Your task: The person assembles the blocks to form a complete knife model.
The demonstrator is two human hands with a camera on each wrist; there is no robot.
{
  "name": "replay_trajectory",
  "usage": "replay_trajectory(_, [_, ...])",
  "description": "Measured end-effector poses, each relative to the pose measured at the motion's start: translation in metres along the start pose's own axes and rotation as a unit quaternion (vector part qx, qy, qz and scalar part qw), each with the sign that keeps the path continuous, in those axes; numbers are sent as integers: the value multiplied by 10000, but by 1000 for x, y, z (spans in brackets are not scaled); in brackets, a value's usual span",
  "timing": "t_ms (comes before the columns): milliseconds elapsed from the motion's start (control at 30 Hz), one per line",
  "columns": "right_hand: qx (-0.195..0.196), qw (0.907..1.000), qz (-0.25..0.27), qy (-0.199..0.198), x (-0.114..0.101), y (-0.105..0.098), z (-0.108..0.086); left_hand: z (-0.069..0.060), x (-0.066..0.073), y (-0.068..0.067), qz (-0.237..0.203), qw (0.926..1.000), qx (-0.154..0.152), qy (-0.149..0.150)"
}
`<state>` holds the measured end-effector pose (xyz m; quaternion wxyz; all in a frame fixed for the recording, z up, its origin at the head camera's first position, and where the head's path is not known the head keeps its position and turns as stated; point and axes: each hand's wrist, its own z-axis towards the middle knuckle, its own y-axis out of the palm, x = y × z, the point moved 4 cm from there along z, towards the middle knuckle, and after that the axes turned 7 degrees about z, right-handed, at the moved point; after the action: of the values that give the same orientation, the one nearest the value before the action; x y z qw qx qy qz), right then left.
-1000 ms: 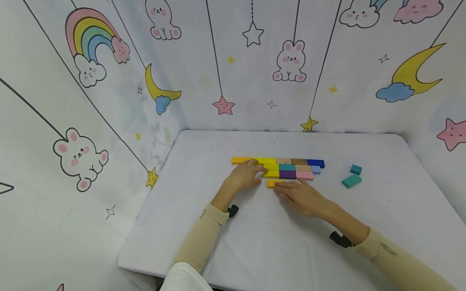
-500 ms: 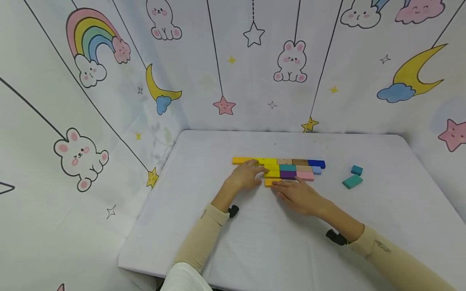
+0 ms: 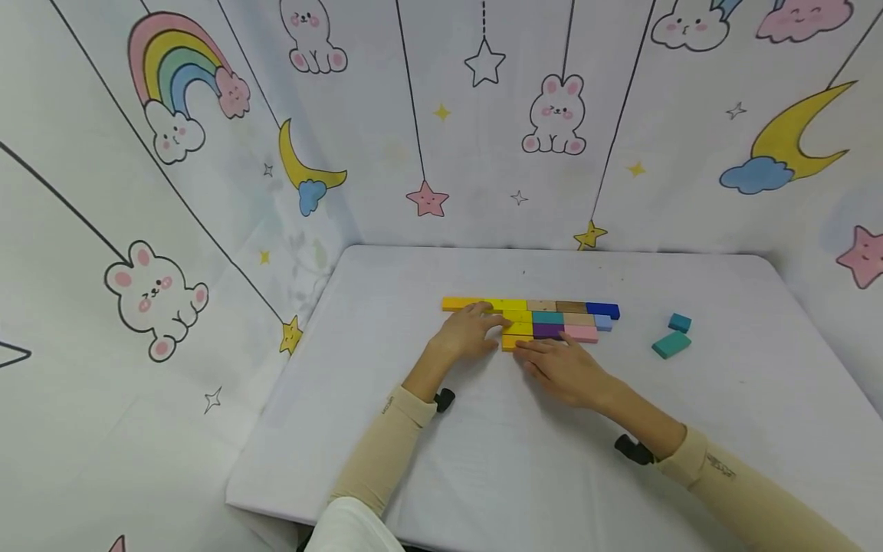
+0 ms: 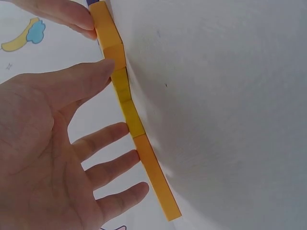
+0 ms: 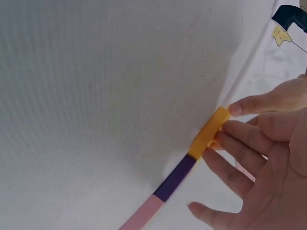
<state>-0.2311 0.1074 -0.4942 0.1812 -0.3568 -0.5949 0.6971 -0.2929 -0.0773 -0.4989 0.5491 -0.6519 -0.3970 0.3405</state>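
Note:
Coloured flat blocks form rows side by side on the table. My right hand (image 3: 569, 373) lays its fingertips on a short orange block (image 3: 510, 343), which sits against the front row at its left end. That front row holds a yellow block (image 3: 517, 330), a purple block (image 3: 548, 331) and a pink block (image 3: 581, 334). My left hand (image 3: 464, 335) spreads its fingers along the rows' left ends. In the left wrist view its thumb touches the end of the orange block (image 4: 106, 28), and its other fingertips lie at or close to the yellow and long orange blocks (image 4: 158, 179).
Two loose teal blocks lie to the right, a small one (image 3: 679, 322) and a larger one (image 3: 671, 344). A dark blue block (image 3: 602, 310) sticks out at the back row's right end. White cloth covers the table (image 3: 483, 475), and patterned fabric walls stand behind it.
The right hand has slid the orange block slightly left and away from me, up against the front row. A small gap that was there has closed. The left hand has stayed in place.

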Motion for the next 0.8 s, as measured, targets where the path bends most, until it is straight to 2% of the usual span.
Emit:
replay_trajectory(400, [172,9998,-31,-48,0,-1,-2,0,2,-2,16,10000,-44,-11])
replay_trajectory(800, [218,9994,187,212,-1,1,0,-1,2,-3,-154,9999,-19,-63])
